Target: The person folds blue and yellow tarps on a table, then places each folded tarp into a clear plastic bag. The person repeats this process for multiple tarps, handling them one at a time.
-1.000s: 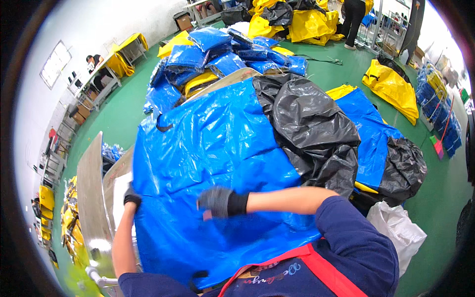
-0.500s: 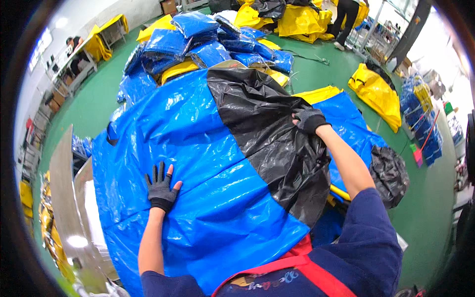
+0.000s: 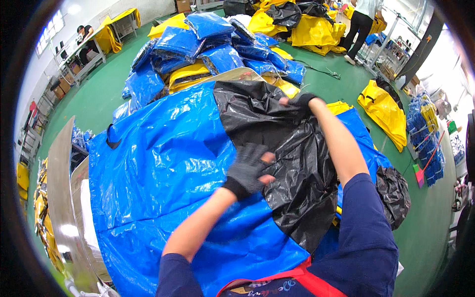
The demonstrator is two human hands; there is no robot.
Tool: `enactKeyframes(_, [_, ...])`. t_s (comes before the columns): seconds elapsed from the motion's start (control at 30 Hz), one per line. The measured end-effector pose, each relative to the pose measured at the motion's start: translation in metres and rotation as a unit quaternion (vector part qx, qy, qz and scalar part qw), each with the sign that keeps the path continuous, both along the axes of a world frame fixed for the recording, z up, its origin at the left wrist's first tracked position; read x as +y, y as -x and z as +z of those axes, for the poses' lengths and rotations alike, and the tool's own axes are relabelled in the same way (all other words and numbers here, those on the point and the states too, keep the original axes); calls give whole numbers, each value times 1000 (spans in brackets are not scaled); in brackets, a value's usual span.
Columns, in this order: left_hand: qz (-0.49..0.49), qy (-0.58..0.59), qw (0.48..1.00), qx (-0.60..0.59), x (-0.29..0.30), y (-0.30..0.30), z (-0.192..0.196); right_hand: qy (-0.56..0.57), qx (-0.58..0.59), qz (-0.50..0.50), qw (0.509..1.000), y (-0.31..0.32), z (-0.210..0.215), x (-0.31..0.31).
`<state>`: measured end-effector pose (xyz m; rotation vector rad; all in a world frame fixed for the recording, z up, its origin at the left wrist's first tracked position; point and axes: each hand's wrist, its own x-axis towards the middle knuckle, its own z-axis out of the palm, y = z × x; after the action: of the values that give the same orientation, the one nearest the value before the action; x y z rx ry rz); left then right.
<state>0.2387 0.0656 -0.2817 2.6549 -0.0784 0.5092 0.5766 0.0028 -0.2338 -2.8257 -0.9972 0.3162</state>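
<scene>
- Sheet (image 3: pixel 158 163), glossy blue with black section (image 3: pixel 302 193) joined on its right, lies spread wide and wrinkled in front of the person.
- Left hand (image 3: pixel 249 168) (motion-blurred), gloved, fingers spread, over the blue-black seam (image 3: pixel 226 123); contact unclear.
- Right hand (image 3: pixel 301 100), gloved, farther up at the black section's far edge; cannot tell if it grips.
- Hands apart from each other.
- Blue wrapped packets (image 3: pixel 222 58) heaped beyond the sheet, yellow pieces (image 3: pixel 188 74) among them.

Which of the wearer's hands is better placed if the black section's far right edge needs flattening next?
Probably the right hand: it is at the black section's far right edge, while the left hand is closer in, over where black meets the blue section.
</scene>
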Motion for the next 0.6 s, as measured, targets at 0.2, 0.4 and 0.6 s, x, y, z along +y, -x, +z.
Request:
enactKeyframes(0.2, [-97, -39, 994, 20, -59, -42, -38, -32, -238, 153, 959, -97, -75, -11])
enactKeyframes(0.4, [-50, -1, 998, 49, -42, -35, -39, -115, -299, 122, 940, 12, 33, 35])
enactKeyframes(0.6, [-110, 44, 993, 6, -46, -41, -32, 144, -110, 347, 920, 33, 31, 3])
